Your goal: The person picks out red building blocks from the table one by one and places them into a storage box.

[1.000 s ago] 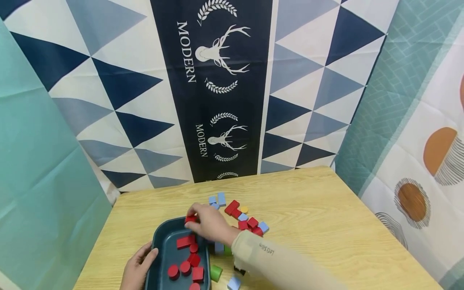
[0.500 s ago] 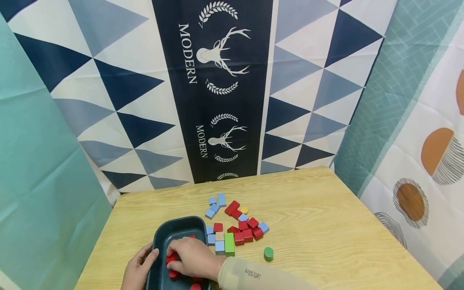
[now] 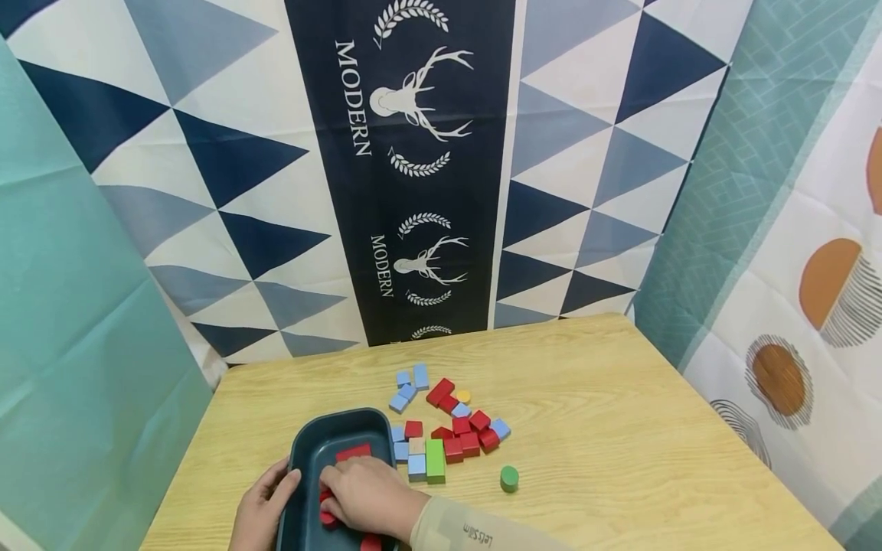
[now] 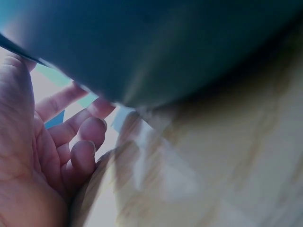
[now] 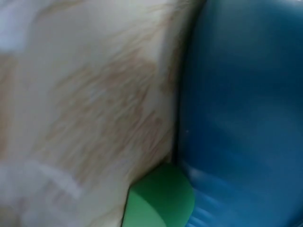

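My left hand (image 3: pixel 262 501) holds the near left side of a dark teal tray (image 3: pixel 303 451), thumb up at the rim. In the left wrist view, the left hand's fingers (image 4: pixel 92 135) lie along the outside of the tray (image 4: pixel 165 52), some bent. My right hand (image 3: pixel 368 493) reaches down inside the tray, thumb and fingers bent round a red block (image 3: pixel 325 497), mostly covered by the fingers. Just below it sits a red cylinder (image 3: pixel 328 520). A long red block (image 3: pixel 354 451) and another red piece (image 3: pixel 370 542) lie in the tray too.
Right of the tray, loose blocks lie on the wooden table (image 3: pixel 586 413): several red blocks (image 3: pixel 470 444), blue blocks (image 3: pixel 417 467), a green block (image 3: pixel 435 461), a yellow piece (image 3: pixel 464 397). A green cylinder (image 3: pixel 509 479) stands apart. Another green piece (image 5: pixel 161 198) shows beside the tray's wall.
My right hand has come from the tray's far rim, with a red block in its fingers, down into the tray's middle. The left hand has stayed on the tray's side.
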